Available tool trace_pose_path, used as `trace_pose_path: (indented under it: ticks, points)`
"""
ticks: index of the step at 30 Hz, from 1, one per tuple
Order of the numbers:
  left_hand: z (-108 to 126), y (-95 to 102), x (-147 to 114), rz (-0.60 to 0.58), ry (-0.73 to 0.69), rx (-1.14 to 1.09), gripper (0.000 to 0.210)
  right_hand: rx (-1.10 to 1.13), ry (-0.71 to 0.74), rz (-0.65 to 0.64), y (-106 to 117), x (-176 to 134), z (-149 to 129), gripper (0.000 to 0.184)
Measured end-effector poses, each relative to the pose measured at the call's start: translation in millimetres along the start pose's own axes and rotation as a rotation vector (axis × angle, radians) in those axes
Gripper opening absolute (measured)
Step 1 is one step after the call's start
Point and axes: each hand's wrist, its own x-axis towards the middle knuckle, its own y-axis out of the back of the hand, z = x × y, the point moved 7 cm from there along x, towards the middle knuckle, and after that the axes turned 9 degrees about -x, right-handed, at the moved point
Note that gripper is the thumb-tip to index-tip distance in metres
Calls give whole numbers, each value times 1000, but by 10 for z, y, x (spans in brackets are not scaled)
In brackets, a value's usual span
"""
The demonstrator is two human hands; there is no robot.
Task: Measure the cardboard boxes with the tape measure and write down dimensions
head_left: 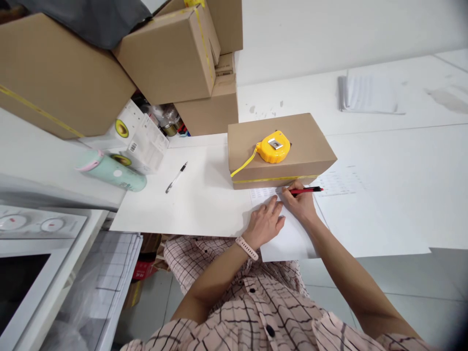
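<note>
Red-and-black pen: pinched in the right hand.
White paper: under both hands.
Left hand: palm-down, thumb spread.
Cardboard box: closed, just beyond both hands, tape measure on top.
Progress: writing apparently under way; remainder unclear.

Single cam on your head, facing fwd & down; L hand, R hand close, nr ctr; bench beneath.

Forearms converge, the left hand lying palm-down, the right hand curled in a pinch.
</note>
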Motion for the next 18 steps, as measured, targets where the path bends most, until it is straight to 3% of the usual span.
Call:
trace_pose_path:
  ticks: [18]
  points:
    - [-6, 3, 3, 22, -11, 7, 47, -5, 5, 33, 12, 6, 10, 26]
